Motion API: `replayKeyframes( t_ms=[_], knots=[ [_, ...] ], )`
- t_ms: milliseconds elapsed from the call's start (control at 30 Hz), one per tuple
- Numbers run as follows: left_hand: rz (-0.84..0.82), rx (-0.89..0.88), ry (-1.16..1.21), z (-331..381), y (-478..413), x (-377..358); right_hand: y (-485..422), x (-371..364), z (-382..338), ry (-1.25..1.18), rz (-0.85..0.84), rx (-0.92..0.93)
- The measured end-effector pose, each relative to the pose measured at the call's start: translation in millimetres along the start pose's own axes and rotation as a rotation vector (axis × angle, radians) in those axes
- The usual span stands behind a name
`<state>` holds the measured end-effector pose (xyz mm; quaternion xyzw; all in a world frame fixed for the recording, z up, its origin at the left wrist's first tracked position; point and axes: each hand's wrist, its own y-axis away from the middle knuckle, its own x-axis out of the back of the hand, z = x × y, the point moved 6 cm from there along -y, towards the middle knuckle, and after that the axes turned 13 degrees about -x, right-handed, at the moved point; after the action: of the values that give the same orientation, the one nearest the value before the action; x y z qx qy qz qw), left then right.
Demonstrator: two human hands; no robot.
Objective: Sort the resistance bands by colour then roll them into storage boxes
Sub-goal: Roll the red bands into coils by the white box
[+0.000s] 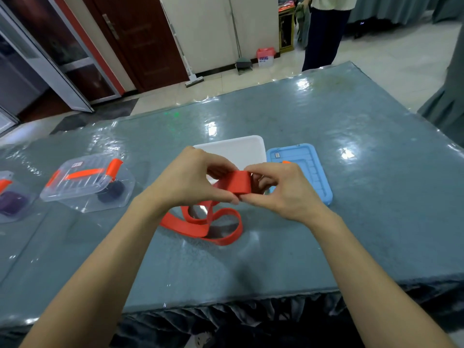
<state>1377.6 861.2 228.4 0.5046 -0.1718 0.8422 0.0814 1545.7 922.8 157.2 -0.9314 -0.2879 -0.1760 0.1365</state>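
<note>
Left of frame, a latched clear box (82, 197) holds a dark roll (111, 194), a second box (22, 213) a purple roll (11, 200); we judge those colours finished. At centre, our left hand (190, 179) and right hand (283, 192) pinch the red resistance band (237, 183), barely coiled. Its flat glossy tail loops on the table (351, 197).

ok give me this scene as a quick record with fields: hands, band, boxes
left hand: pinches the rolled end of the red resistance band
right hand: pinches the same roll from the other side
band tail: loose loops lying on the table
clear storage box: left of the hands, lid on, dark rolled band inside
second clear box: far left edge, purple band inside
blue lid: flat on the table, right of the hands
white lid or tray: behind the hands; cannot tell which
</note>
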Motion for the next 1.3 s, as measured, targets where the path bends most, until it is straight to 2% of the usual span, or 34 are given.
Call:
replayKeyframes(
  t_ms=[100,267,333,400,567,633,800,1000,1167,1300],
  knots=[
    [0.138,0.053,0.313,-17,13,1,5,7,-3,-0.268,0.053,-0.048],
    [0.273,0.081,0.527,-26,24,-7,3,-3,-8,-0.668,-0.04,-0.107],
    [0.324,0.106,0.583,-27,26,-8,3,-12,-4,-0.724,-0.077,-0.14],
    [0.332,0.134,0.537,-27,30,-5,2,-21,2,-0.676,-0.107,-0.185],
    [0.114,0.12,0.177,-13,35,-2,3,-17,2,-0.092,-0.203,-0.231],
    [0.072,0.097,0.1,-9,32,1,5,-20,-4,-0.027,-0.233,-0.231],
    [0.026,0.037,0.013,1,26,3,7,-23,-13,-0.042,-0.179,-0.11],
    [0.113,0.094,0.324,-14,38,-8,7,-7,-3,-0.244,-0.085,-0.146],
    [0.31,0.192,0.599,-24,40,-15,4,-13,0,-0.465,-0.099,-0.19],
    [0.281,0.203,0.711,-22,36,-18,4,-22,3,-0.586,-0.132,-0.229]
  ],
)
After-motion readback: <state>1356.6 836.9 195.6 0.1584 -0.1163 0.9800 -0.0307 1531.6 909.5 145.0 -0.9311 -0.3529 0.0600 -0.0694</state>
